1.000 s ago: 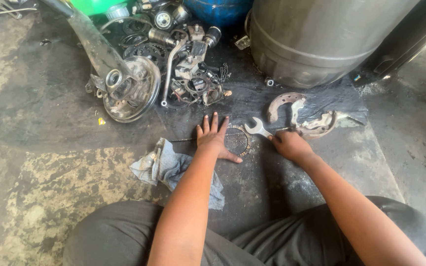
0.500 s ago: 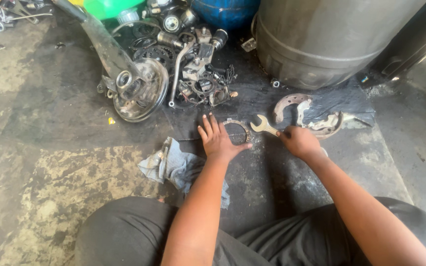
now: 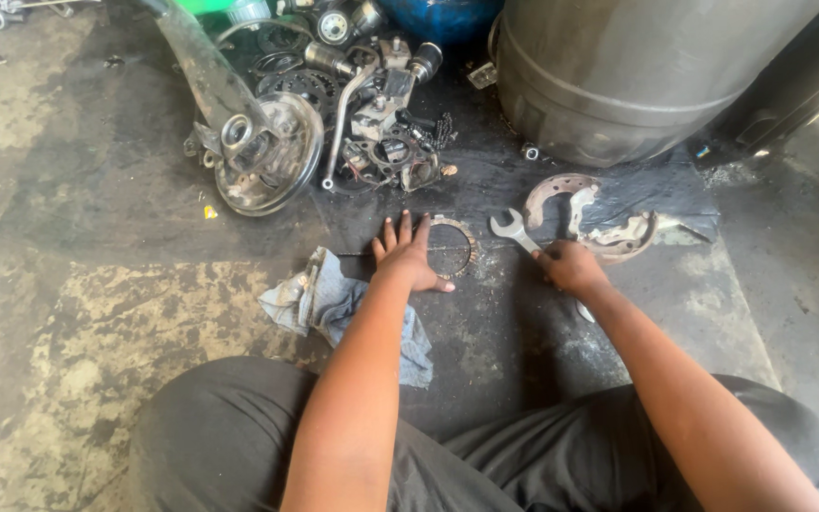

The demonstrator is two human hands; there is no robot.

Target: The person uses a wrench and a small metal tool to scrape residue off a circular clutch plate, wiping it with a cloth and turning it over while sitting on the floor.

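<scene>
My left hand lies flat on the dark oily floor, fingers spread, its fingertips at the left edge of a rusty toothed metal ring. My right hand is closed around the handle of an open-ended spanner, whose jaw points up and left, just right of the ring. Rusty brake shoes lie directly beyond the right hand.
A dirty blue-grey rag lies left of my left forearm. A wheel hub with backing plate and a heap of greasy parts sit farther back. A large grey metal drum stands at the back right. My knees fill the bottom.
The left hand has lifted off the ring a little and now rests at its left edge. The right hand keeps hold of the spanner near the same spot.
</scene>
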